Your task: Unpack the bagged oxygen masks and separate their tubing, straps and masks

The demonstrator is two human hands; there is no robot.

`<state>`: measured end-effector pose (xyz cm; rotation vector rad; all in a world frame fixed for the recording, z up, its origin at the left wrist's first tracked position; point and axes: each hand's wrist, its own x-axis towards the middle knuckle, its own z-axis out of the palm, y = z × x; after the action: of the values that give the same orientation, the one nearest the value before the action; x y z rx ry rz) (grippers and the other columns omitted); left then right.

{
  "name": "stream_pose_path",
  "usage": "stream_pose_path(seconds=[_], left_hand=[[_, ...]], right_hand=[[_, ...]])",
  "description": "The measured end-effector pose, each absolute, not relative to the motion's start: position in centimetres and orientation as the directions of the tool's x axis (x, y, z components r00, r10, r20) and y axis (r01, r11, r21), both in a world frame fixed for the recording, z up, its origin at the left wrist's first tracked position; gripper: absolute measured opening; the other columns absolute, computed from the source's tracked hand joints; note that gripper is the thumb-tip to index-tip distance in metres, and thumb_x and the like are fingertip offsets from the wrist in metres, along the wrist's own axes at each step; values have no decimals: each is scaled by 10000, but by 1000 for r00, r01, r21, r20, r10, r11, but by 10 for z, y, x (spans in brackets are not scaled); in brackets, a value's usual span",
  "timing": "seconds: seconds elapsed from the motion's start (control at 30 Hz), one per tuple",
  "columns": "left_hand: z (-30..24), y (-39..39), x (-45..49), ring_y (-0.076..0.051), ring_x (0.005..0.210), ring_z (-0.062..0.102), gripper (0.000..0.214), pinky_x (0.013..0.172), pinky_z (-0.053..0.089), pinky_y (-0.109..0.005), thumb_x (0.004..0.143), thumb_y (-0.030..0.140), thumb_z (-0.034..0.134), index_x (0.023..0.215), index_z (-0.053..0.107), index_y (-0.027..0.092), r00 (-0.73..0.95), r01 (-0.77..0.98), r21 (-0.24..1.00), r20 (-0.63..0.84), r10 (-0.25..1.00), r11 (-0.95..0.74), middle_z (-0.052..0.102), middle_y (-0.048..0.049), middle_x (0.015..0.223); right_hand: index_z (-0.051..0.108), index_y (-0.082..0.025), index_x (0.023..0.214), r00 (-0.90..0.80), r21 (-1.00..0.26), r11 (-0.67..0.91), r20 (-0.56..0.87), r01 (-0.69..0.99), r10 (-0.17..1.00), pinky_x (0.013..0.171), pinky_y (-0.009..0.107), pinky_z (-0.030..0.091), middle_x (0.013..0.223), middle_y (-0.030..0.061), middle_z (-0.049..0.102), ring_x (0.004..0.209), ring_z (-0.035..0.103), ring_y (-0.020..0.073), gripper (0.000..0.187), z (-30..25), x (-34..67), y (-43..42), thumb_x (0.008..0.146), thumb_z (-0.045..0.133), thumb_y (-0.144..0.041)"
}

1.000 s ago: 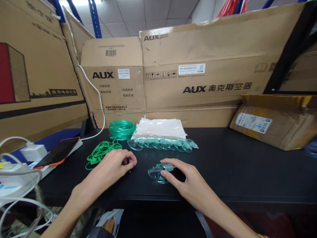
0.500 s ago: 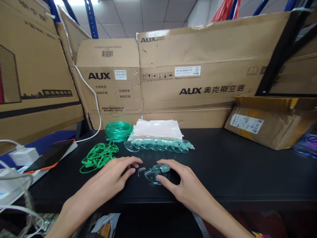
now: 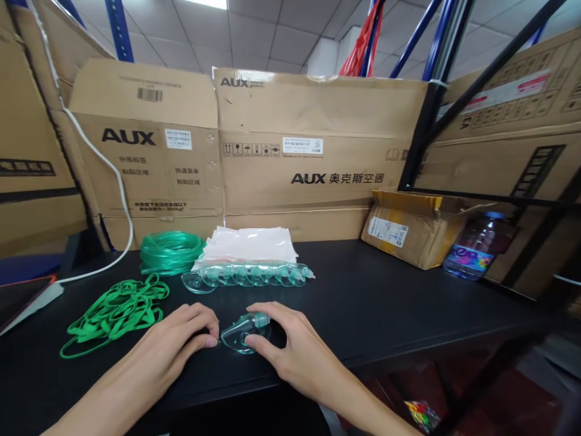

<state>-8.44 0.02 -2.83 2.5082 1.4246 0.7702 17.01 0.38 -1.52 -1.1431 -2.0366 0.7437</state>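
A clear green oxygen mask (image 3: pixel 236 335) lies on the black tabletop, its connector end towards the right. My right hand (image 3: pixel 295 345) grips it, thumb on the near side and fingers over the connector. Just left of the mask, my left hand (image 3: pixel 188 332) has thumb and forefinger pinched together at a small, shiny thin strip, of which only a tiny end shows by the fingertips. Behind the hands sits a row of nested oxygen masks (image 3: pixel 249 275). A tangle of green elastic straps (image 3: pixel 118 312) rests to the left of my left hand.
A coil of green tubing (image 3: pixel 172 251) and a stack of white sheets (image 3: pixel 249 243) stand at the back. Cardboard (image 3: pixel 318 200) walls the rear. On the right are an open carton (image 3: pixel 403 233) and a bottle (image 3: pixel 474 248). A phone's edge (image 3: pixel 27 293) shows at left.
The view has swung to the right. My left hand has closed its fingertips on the small strip that lay beside the mask. My right hand stays on the mask.
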Motion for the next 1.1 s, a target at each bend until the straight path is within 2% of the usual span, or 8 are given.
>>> stream_pose_path(seconds=[0.33, 0.47, 0.63, 0.7, 0.8, 0.9, 1.1], left_hand=[[-20, -4, -97, -202, 927, 634, 221, 832, 486, -272, 959, 446, 572, 897, 673, 260, 363, 807, 332, 372, 854, -488, 719, -6, 1044], [-16, -8, -99, -216, 1031, 640, 186, 942, 471, -307, 966, 417, 573, 998, 694, 280, 346, 820, 338, 352, 870, -463, 716, -10, 1147], [-14, -14, -97, -198, 1068, 639, 190, 971, 461, -294, 998, 348, 534, 1098, 689, 302, 330, 819, 376, 310, 892, -434, 710, 3, 1161], [-13, -15, -95, -199, 1077, 636, 190, 989, 452, -303, 996, 365, 546, 1109, 686, 303, 329, 819, 382, 300, 895, -429, 706, 5, 1157], [-13, -15, -91, -204, 1029, 646, 251, 932, 487, -304, 973, 450, 573, 1163, 672, 318, 307, 816, 401, 312, 899, -417, 703, -1, 1122], [-11, -15, -85, -203, 1006, 647, 308, 891, 511, -296, 959, 491, 582, 1204, 656, 321, 320, 794, 399, 366, 874, -458, 694, -8, 1126], [-7, -11, -66, -207, 1116, 625, 266, 971, 503, -303, 988, 412, 558, 1215, 656, 311, 444, 710, 383, 408, 798, -591, 670, -25, 1209]], right_hand=[[662, -343, 1252, -370, -739, 450, 287, 501, 883, 1105, 405, 410, 1316, -3, 660, 1275, 552, 244, 373, -18, 170, 5, 883, 702, -387], [666, -342, 1233, -379, -726, 468, 301, 504, 875, 1100, 433, 418, 1303, 2, 670, 1263, 564, 255, 347, -20, 170, 7, 889, 694, -382], [667, -338, 1229, -386, -719, 488, 320, 496, 865, 1099, 433, 416, 1305, 6, 670, 1259, 569, 257, 341, -22, 169, 8, 892, 692, -385], [665, -342, 1229, -388, -717, 490, 321, 497, 864, 1096, 433, 415, 1304, 5, 670, 1258, 569, 258, 334, -22, 169, 8, 899, 684, -386], [670, -334, 1216, -389, -716, 496, 330, 491, 860, 1085, 419, 422, 1286, 6, 676, 1242, 581, 253, 323, -20, 168, 9, 897, 689, -380], [681, -312, 1195, -406, -712, 519, 346, 474, 846, 1062, 400, 438, 1243, 13, 692, 1200, 608, 243, 304, -19, 167, 10, 894, 699, -352], [701, -288, 1137, -393, -724, 534, 380, 437, 837, 1000, 361, 465, 1155, 13, 718, 1117, 642, 230, 257, -17, 166, 8, 884, 713, -334]])
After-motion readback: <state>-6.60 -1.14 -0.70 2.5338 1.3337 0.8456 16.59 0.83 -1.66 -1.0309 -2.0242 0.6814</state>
